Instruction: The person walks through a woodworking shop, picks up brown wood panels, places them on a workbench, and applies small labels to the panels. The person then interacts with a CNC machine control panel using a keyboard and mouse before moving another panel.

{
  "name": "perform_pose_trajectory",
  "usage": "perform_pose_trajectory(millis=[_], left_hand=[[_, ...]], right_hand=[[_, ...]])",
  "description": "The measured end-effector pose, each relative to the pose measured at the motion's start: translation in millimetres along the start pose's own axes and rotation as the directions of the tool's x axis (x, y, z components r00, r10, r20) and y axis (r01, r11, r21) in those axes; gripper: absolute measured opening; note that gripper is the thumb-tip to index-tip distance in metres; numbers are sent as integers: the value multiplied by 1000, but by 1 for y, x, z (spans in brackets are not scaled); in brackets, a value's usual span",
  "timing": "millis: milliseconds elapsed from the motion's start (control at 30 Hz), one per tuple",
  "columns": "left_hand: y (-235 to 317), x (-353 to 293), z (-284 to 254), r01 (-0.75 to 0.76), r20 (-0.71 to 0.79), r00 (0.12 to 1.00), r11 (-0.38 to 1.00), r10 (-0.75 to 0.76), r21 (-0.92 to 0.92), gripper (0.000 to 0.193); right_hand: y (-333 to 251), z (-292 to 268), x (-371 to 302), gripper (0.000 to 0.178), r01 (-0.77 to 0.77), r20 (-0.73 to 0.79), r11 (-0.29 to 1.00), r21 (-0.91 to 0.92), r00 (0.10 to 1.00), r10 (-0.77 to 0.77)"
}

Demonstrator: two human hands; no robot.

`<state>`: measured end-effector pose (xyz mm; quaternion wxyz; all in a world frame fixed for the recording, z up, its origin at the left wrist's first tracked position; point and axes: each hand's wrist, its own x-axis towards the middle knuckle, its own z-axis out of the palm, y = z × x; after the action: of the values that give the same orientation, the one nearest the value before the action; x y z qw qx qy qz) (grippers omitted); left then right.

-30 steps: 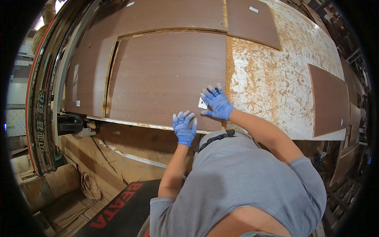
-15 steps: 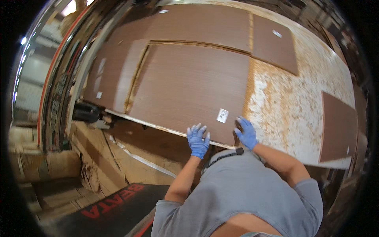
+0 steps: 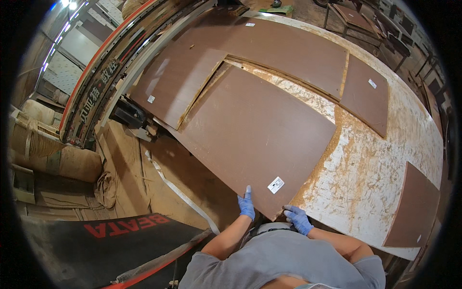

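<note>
A large brown panel [image 3: 255, 130] with a white label [image 3: 275, 185] lies askew, its near corner reaching over the table's front edge toward my body. My left hand [image 3: 246, 207], in a blue glove, grips the panel's front edge left of that corner. Its thumb rests on top and the other fingers are hidden underneath. On the other side of the corner, my right hand [image 3: 299, 219], gloved too, has its fingers curled around the panel's right edge. A wedge of white, dusty table surface [image 3: 308, 98] shows between this panel and the brown panels [image 3: 288, 48] behind it.
Another brown panel [image 3: 369, 91] lies at the far right, and a separate one [image 3: 416, 207] near the right end. Sawdust covers the scuffed white table [image 3: 365, 159]. A machine gantry [image 3: 103, 82] spans the left side. A black sheet [image 3: 72, 245] sits lower left.
The panel has turned and slid toward me, opening a gap at its far side. Both hands, lying at its near edge before, now grip it on either side of the corner.
</note>
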<state>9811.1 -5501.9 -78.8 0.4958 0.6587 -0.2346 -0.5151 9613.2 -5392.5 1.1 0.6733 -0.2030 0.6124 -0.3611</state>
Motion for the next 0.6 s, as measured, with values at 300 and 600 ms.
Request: perform_pose_trajectory(millis=[300,600], left_hand=[[28,-75,33,474,367,858,830,-359,-295,57],[13,-151,44,753,651,568,638,-504,-163,76]], right_hand=[[-22,-31,21,52,337,-414,828,447,899,-143],[9,-228,-121,44,416,-576,759,500,815,-68]])
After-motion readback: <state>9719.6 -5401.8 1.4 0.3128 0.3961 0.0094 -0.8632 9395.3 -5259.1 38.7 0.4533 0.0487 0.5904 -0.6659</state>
